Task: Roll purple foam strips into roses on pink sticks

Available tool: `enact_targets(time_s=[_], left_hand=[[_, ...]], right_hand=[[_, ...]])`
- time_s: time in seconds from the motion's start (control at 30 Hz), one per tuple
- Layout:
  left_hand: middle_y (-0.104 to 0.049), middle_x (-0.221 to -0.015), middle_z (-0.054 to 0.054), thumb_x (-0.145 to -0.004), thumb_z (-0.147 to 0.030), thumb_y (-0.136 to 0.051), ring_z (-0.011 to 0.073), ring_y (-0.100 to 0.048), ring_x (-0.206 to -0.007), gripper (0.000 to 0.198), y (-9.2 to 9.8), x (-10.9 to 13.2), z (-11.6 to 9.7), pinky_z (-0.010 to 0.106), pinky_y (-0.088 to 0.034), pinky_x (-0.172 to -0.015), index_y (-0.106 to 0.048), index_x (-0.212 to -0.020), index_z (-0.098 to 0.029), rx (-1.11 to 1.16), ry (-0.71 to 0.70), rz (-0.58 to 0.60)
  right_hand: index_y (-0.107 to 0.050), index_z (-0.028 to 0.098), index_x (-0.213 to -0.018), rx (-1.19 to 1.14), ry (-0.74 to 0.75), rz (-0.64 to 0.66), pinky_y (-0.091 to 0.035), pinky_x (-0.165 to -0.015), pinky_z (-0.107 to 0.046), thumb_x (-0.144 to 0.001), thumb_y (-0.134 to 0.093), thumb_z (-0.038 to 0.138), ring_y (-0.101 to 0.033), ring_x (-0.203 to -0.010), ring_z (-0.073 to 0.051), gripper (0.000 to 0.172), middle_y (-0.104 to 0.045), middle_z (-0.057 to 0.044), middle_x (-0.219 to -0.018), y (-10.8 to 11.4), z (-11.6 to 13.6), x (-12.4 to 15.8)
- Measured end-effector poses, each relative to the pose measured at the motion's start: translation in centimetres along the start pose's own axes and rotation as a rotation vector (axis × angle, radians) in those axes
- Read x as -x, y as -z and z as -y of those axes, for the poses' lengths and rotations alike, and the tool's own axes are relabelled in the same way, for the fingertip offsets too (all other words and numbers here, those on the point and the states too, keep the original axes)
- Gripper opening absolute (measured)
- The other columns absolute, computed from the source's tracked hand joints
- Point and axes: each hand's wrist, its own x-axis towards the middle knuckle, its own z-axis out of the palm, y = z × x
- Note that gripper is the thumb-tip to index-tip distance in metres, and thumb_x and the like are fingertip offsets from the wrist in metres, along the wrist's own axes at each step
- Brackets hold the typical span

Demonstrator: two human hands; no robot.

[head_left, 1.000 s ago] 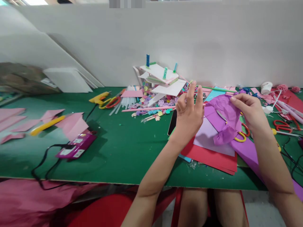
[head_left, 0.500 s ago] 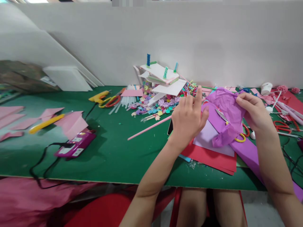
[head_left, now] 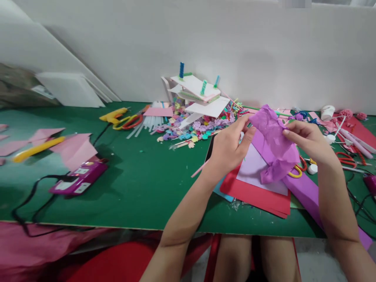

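Note:
A crumpled sheet of purple crepe paper (head_left: pixel 274 135) is stretched between my hands above the stacked papers. The thumb and fingers of my left hand (head_left: pixel 230 147) pinch its upper left edge. On the other side my right hand (head_left: pixel 308 141) grips the right edge, fingertips curled in. A thin pink stick (head_left: pixel 200 168) pokes out beneath my left hand; whether that hand holds it too is hidden. Under the crepe paper lie a lilac sheet (head_left: pixel 249 172), red sheets (head_left: pixel 255 197) and a long purple strip (head_left: pixel 305 196). Yellow-and-red scissor handles (head_left: pixel 296 171) show beside it.
Behind stands a white board structure (head_left: pixel 199 90) over a heap of small colourful flower pieces (head_left: pixel 188 127). Left are a yellow glue gun (head_left: pixel 113 115), scissors (head_left: pixel 129 122), a purple corded box (head_left: pixel 80 178) and pink paper pieces (head_left: pixel 78 149). A paper cup (head_left: pixel 327 112) stands right.
My left hand has gone from spread fingers to pinching the crepe paper's left edge. Less of the pink stick shows, and it slants more steeply. The scissor blades are now covered.

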Motion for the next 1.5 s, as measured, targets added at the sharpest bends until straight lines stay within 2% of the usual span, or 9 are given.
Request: enact_targets(time_s=[0.17,0.33,0.5,0.67,0.8,0.97,1.17,1.3,1.5], left_hand=[[-0.056,-0.061,0.001,-0.099,-0.053,-0.02,0.013,-0.052,-0.059,0.059,-0.4,0.3,-0.3,0.028,-0.038,-0.058,-0.067,-0.085,-0.02,0.057,0.003,-0.083],[-0.038,-0.05,-0.002,-0.097,-0.056,-0.029,0.0106,-0.035,-0.049,0.061,-0.6,0.3,-0.5,0.03,-0.027,-0.052,-0.043,-0.05,-0.02,0.043,-0.032,-0.178],[-0.051,-0.058,0.0,-0.096,-0.054,-0.034,0.012,-0.045,-0.057,0.054,-0.6,0.2,-0.7,0.029,-0.033,-0.056,-0.054,-0.06,-0.02,-0.002,-0.055,-0.114],[-0.06,-0.068,0.002,-0.095,-0.052,-0.039,0.014,-0.053,-0.067,0.047,-0.8,0.3,-0.5,0.028,-0.039,-0.061,-0.067,-0.076,-0.02,-0.1,-0.059,-0.121],[-0.063,-0.081,0.005,-0.097,-0.046,-0.039,0.0168,-0.057,-0.079,0.041,-1.0,0.4,-0.4,0.03,-0.045,-0.073,-0.069,-0.1,-0.018,-0.201,-0.107,-0.1],[-0.06,-0.097,0.011,-0.099,-0.028,-0.029,0.0215,-0.056,-0.095,0.045,-1.2,0.6,-0.3,0.034,-0.047,-0.084,-0.053,-0.132,-0.011,-0.311,-0.142,0.078],[-0.068,-0.091,0.007,-0.094,-0.019,-0.038,0.0169,-0.06,-0.084,0.033,-1.5,0.4,0.1,0.031,-0.049,-0.08,-0.063,-0.114,-0.015,-0.08,-0.137,0.254],[-0.07,-0.087,0.005,-0.091,-0.018,-0.043,0.0142,-0.061,-0.078,0.026,-1.5,0.1,-0.2,0.028,-0.05,-0.075,-0.067,-0.1,-0.017,0.225,-0.03,0.204],[-0.058,-0.066,0.0,-0.088,-0.019,-0.041,0.0116,-0.051,-0.061,0.028,-0.9,0.0,-0.8,0.024,-0.045,-0.058,-0.069,-0.089,-0.017,0.395,0.075,0.263]], right_hand=[[-0.064,0.019,-0.07,0.221,0.051,0.152,-0.042,-0.064,-0.027,-0.083,-0.062,0.033,-0.054,-0.065,-0.011,0.019,-0.061,0.002,-0.067,-0.1,0.0,-0.1],[-0.067,0.02,-0.078,0.27,0.055,0.232,-0.047,-0.073,-0.031,-0.083,-0.063,0.034,-0.061,-0.076,-0.015,0.015,-0.068,-0.001,-0.078,0.1,0.2,0.2],[-0.061,0.027,-0.117,0.058,0.232,0.118,-0.045,-0.1,-0.037,-0.071,-0.078,0.038,-0.059,-0.115,-0.02,0.051,-0.065,-0.004,-0.121,-1.2,1.1,0.8],[-0.066,0.023,-0.086,0.004,0.159,-0.154,-0.054,-0.072,-0.03,-0.083,-0.065,0.036,-0.066,-0.077,-0.014,0.014,-0.07,0.0,-0.082,-3.1,2.0,1.0],[-0.065,0.022,-0.078,0.138,0.189,-0.285,-0.051,-0.062,-0.028,-0.081,-0.065,0.031,-0.061,-0.064,-0.012,0.01,-0.067,0.001,-0.072,-3.5,2.0,0.9],[-0.063,0.024,-0.081,0.255,0.271,-0.425,-0.05,-0.06,-0.029,-0.082,-0.063,0.031,-0.057,-0.059,-0.012,0.007,-0.065,0.002,-0.069,-3.4,1.9,0.9],[-0.063,0.025,-0.092,0.149,0.288,-0.324,-0.046,-0.054,-0.028,-0.085,-0.061,0.035,-0.055,-0.057,-0.012,0.013,-0.059,0.003,-0.066,-3.3,1.7,1.0],[-0.062,0.024,-0.098,0.123,0.306,-0.165,-0.044,-0.053,-0.026,-0.085,-0.061,0.035,-0.056,-0.058,-0.01,0.017,-0.059,0.004,-0.068,-3.6,1.6,1.0],[-0.058,0.024,-0.101,0.153,0.3,-0.294,-0.041,-0.053,-0.027,-0.085,-0.06,0.028,-0.051,-0.054,-0.01,0.016,-0.054,0.006,-0.062,-4.0,1.4,0.8]])
